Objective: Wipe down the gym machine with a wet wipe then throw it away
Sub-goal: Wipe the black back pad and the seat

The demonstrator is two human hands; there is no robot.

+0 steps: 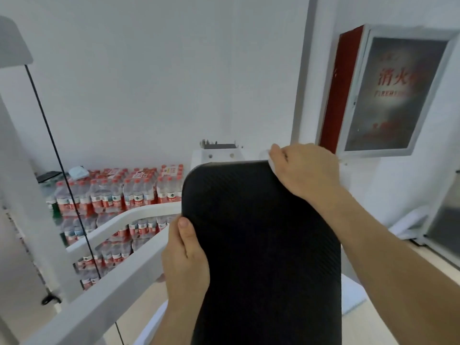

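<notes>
A black ribbed back pad (261,240) of a white gym machine rises in the middle of the head view. My right hand (303,170) presses a white wet wipe (270,159) onto the pad's top right corner; only a small edge of the wipe shows under the fingers. My left hand (185,255) grips the pad's left edge, thumb on the front face.
The machine's white frame bar (119,222) slants across the lower left, with a black cable (54,155) beside it. Stacked packs of water bottles (117,195) stand against the back wall. A fire hydrant cabinet (388,95) hangs on the right wall.
</notes>
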